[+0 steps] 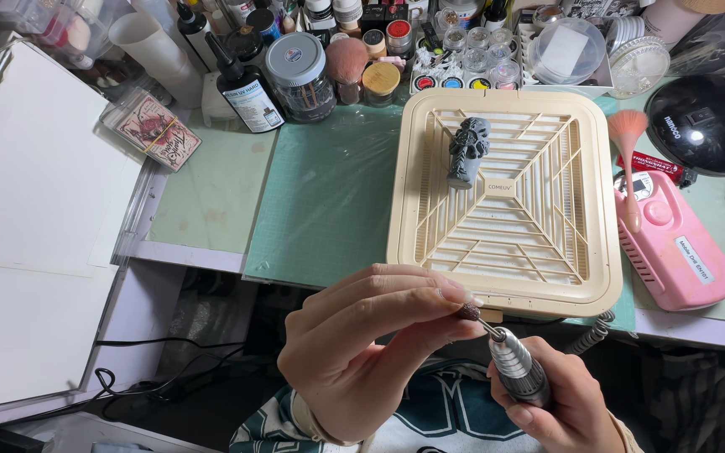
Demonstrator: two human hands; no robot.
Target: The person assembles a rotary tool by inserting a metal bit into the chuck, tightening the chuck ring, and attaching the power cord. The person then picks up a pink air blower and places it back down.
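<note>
My right hand point(565, 408) grips a silver nail drill handpiece point(517, 368) near the bottom edge, its tip pointing up and left. My left hand point(362, 348) pinches the small dark drill bit point(468, 311) at that tip between thumb and fingers. Both hands hover below the front edge of a cream dust collector tray point(430, 176) with a slatted grille. A grey holder block point(467, 151) lies on the grille's upper left.
A pink drill control box point(681, 247) sits right of the tray, a pink dust brush point(629, 159) over it. Bottles, jars and pigment pots point(299, 75) crowd the back. A dark lamp point(706, 122) is far right. White boards point(35, 210) lie left.
</note>
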